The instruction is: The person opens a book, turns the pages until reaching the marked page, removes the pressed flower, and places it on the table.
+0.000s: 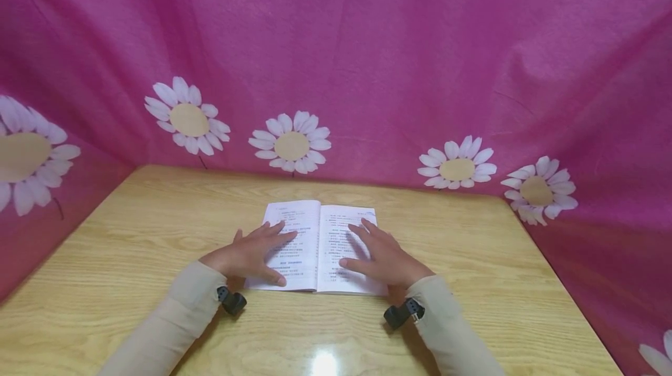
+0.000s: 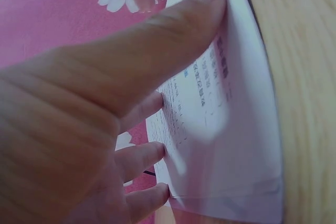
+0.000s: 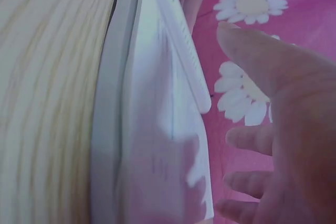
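Hanging behind and beside everything, the magenta daisy-print cloth [image 1: 367, 61] is framing the wood-grain table [image 1: 472, 248]. Mid-table, the open paperback book [image 1: 311, 250] is lying flat, probably light and floppy, its thin pages likely creasing easily; outer page edges are offering the best hold. Partly covering it, left hand [image 1: 254, 252] and right hand [image 1: 387, 258] are reaching over facing pages, fingers [image 1: 283, 239] spread wide, gripping nothing.

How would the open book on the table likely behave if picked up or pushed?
The book would probably flop if lifted by one edge, since it looks thin and papery. It seems unlikely to roll or tip, lying spread low on the table. It may slide when pushed: the table's shine suggests smoothness.
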A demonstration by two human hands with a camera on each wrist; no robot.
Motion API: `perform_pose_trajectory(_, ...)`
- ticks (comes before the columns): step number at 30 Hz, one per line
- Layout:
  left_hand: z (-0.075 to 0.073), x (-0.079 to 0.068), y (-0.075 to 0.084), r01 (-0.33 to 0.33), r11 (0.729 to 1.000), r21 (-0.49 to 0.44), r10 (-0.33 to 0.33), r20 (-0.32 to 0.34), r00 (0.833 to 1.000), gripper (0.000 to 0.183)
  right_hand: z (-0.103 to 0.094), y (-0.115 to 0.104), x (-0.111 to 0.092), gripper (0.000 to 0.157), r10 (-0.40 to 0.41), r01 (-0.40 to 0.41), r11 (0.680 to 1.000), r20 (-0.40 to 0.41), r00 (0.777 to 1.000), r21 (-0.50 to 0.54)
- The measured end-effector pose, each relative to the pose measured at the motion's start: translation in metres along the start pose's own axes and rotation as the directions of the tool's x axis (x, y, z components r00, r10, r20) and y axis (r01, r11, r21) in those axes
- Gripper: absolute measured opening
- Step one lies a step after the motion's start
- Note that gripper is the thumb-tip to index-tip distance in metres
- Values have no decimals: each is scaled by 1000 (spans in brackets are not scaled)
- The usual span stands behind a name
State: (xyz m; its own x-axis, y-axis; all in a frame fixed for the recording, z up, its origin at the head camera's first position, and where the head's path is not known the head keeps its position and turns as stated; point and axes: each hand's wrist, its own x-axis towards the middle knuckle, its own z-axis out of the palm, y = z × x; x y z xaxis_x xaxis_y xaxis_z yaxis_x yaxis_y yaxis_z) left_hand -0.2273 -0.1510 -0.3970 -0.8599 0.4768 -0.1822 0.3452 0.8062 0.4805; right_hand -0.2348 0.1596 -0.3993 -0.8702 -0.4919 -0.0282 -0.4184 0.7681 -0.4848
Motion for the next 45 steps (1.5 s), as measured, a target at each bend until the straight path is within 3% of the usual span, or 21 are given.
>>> perform_pose_trajectory(11, 2, 1, 0, 17, 1000, 13, -17, -6, 1000, 96, -2, 19, -1, 96, 94, -94, 995, 18, 995, 17)
perform_pose_trajectory(18, 2, 2, 0, 40, 999, 31, -40, 3, 999, 95, -2, 26, -1, 97, 84, -83, 995, 25, 996, -49)
perform_pose_trajectory(29, 3, 1, 1, 55, 996, 69, -55, 7, 998, 94, -4, 22, -2, 96, 62, -61, 997, 35, 997, -41)
perform_pose_trajectory(45, 4, 1, 5, 71, 990, 121, -71, 1, 997, 84, -1, 26, -2, 99, 93, -92, 995, 55, 994, -22)
